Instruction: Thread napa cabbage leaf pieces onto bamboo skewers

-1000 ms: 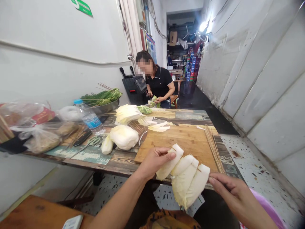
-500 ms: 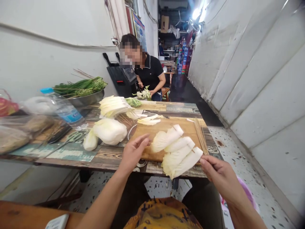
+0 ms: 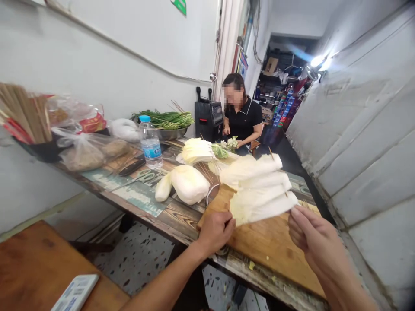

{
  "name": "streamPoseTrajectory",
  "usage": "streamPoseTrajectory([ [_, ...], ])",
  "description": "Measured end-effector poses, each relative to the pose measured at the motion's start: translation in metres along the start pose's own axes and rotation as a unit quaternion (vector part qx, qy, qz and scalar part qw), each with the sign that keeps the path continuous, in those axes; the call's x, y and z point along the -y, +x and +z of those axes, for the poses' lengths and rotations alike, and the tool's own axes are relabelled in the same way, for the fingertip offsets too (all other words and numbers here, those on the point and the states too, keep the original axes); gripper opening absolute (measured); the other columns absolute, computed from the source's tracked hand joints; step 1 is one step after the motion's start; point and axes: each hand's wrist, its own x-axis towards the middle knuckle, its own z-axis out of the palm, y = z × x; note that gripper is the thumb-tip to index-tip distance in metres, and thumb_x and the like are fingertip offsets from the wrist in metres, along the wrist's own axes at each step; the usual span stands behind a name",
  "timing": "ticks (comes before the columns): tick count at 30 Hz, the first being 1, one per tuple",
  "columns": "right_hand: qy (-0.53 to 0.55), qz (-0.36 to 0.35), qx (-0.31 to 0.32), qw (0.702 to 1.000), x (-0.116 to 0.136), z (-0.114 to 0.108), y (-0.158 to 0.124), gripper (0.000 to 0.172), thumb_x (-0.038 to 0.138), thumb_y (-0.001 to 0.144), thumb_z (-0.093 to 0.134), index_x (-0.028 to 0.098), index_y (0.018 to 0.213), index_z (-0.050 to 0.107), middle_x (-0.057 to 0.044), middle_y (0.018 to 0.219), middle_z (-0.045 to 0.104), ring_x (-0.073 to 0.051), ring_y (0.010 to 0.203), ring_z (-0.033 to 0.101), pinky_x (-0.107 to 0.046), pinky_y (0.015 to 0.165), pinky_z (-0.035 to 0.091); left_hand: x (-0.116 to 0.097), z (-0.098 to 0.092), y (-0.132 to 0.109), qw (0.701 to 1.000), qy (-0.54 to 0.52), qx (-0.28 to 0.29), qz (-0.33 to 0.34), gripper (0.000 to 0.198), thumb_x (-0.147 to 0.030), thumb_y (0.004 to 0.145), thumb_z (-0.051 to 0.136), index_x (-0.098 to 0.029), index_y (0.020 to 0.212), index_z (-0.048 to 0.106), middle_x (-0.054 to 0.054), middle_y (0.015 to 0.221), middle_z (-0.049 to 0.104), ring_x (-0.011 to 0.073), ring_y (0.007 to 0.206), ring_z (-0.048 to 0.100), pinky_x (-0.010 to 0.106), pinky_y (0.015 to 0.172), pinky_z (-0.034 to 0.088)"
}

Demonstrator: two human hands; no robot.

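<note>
My right hand (image 3: 313, 235) pinches the end of a thin wooden skewer threaded through several pale cabbage leaf pieces (image 3: 257, 188), held up above the wooden cutting board (image 3: 269, 242). My left hand (image 3: 215, 229) is curled at the lower left edge of the leaves, fingertips touching the lowest piece. The skewer's tip pokes out above the top leaf.
A half cabbage (image 3: 189, 183) and a stack of cut leaves (image 3: 196, 151) lie on the table. A water bottle (image 3: 151, 144), bagged goods (image 3: 86, 151), a skewer bundle (image 3: 24, 112) and a bowl of greens (image 3: 167, 123) stand along the wall. A seated person (image 3: 241, 119) handles vegetables. A phone (image 3: 74, 291) rests on a stool.
The skewered leaves rose from beside the board to above it. My left hand dropped from the top leaf to the bottom one. The camera turned left.
</note>
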Motion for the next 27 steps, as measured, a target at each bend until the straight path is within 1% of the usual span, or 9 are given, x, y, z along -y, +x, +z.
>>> streamPoseTrajectory([
  [5, -0.028, 0.024, 0.08, 0.996, 0.006, 0.067, 0.095, 0.033, 0.044, 0.077, 0.069, 0.017, 0.071, 0.051, 0.012, 0.049, 0.032, -0.001, 0.034, 0.019, -0.014, 0.032, 0.015, -0.001, 0.001, -0.004, 0.998, 0.035, 0.037, 0.039, 0.04, -0.033, 0.091, 0.044, -0.018, 0.054, 0.053, 0.001, 0.053, 0.057, 0.0125, 0.052, 0.048, 0.028, 0.052, 0.025],
  [7, -0.075, 0.035, 0.099, 0.992, 0.001, 0.097, 0.132, 0.025, 0.04, 0.089, 0.057, 0.015, 0.085, 0.057, 0.008, 0.058, 0.046, -0.003, 0.038, 0.035, -0.015, 0.035, 0.03, -0.001, 0.001, -0.006, 0.997, 0.041, 0.036, 0.05, 0.037, -0.031, 0.09, 0.047, -0.018, 0.056, 0.055, 0.002, 0.055, 0.06, 0.0133, 0.055, 0.052, 0.028, 0.054, 0.026],
  [9, -0.14, 0.048, 0.113, 0.982, -0.007, 0.13, 0.166, 0.024, 0.034, 0.093, 0.053, 0.013, 0.103, 0.059, -0.001, 0.087, 0.062, -0.01, 0.063, 0.059, -0.024, 0.055, 0.051, 0.0, 0.003, -0.007, 0.997, 0.04, 0.036, 0.063, 0.031, -0.029, 0.088, 0.05, -0.019, 0.059, 0.058, 0.002, 0.058, 0.063, 0.0143, 0.058, 0.055, 0.029, 0.056, 0.029],
  [10, -0.176, 0.05, 0.119, 0.976, -0.011, 0.146, 0.18, 0.026, 0.033, 0.093, 0.055, 0.014, 0.11, 0.058, -0.005, 0.099, 0.063, -0.014, 0.077, 0.063, -0.03, 0.065, 0.054, 0.0, 0.004, -0.008, 0.996, 0.038, 0.035, 0.068, 0.029, -0.028, 0.086, 0.051, -0.019, 0.06, 0.059, 0.002, 0.06, 0.064, 0.015, 0.059, 0.056, 0.029, 0.058, 0.03],
  [12, -0.248, 0.045, 0.13, 0.959, -0.019, 0.176, 0.205, 0.03, 0.032, 0.092, 0.056, 0.015, 0.117, 0.056, -0.008, 0.113, 0.061, -0.019, 0.092, 0.063, -0.038, 0.077, 0.054, 0.002, 0.008, -0.008, 0.996, 0.035, 0.034, 0.072, 0.023, -0.027, 0.083, 0.055, -0.019, 0.062, 0.061, 0.003, 0.062, 0.066, 0.0161, 0.06, 0.058, 0.03, 0.058, 0.032],
  [16, -0.384, 0.007, 0.15, 0.911, -0.03, 0.212, 0.233, 0.032, 0.031, 0.091, 0.057, 0.016, 0.12, 0.055, -0.008, 0.118, 0.059, -0.021, 0.098, 0.062, -0.041, 0.081, 0.053, 0.005, 0.014, -0.008, 0.995, 0.031, 0.043, 0.08, 0.019, -0.028, 0.079, 0.059, -0.02, 0.061, 0.062, 0.004, 0.062, 0.067, 0.0176, 0.06, 0.059, 0.031, 0.057, 0.033],
  [21, -0.537, -0.074, 0.153, 0.826, -0.02, 0.195, 0.226, 0.032, 0.032, 0.091, 0.057, 0.016, 0.119, 0.056, -0.009, 0.12, 0.059, -0.022, 0.101, 0.061, -0.042, 0.084, 0.052, 0.007, 0.013, -0.008, 0.994, 0.031, 0.048, 0.09, 0.018, -0.027, 0.079, 0.059, -0.02, 0.062, 0.063, 0.005, 0.062, 0.067, 0.018, 0.06, 0.06, 0.032, 0.058, 0.035],
  [24, -0.603, -0.107, 0.152, 0.776, -0.008, 0.149, 0.199, 0.028, 0.033, 0.092, 0.055, 0.016, 0.114, 0.059, -0.008, 0.117, 0.061, -0.02, 0.099, 0.061, -0.041, 0.084, 0.051, 0.006, 0.012, -0.008, 0.995, 0.036, 0.042, 0.08, 0.02, -0.026, 0.08, 0.058, -0.019, 0.062, 0.063, 0.004, 0.063, 0.068, 0.0181, 0.061, 0.06, 0.031, 0.059, 0.034],
  [27, -0.655, -0.105, 0.142, 0.734, 0.0, 0.079, 0.166, 0.025, 0.036, 0.093, 0.053, 0.015, 0.102, 0.063, -0.005, 0.103, 0.066, -0.018, 0.091, 0.064, -0.039, 0.082, 0.051, 0.005, 0.009, -0.008, 0.995, 0.044, 0.043, 0.076, 0.023, -0.027, 0.082, 0.055, -0.019, 0.062, 0.062, 0.004, 0.063, 0.068, 0.0175, 0.061, 0.06, 0.03, 0.058, 0.033],
])
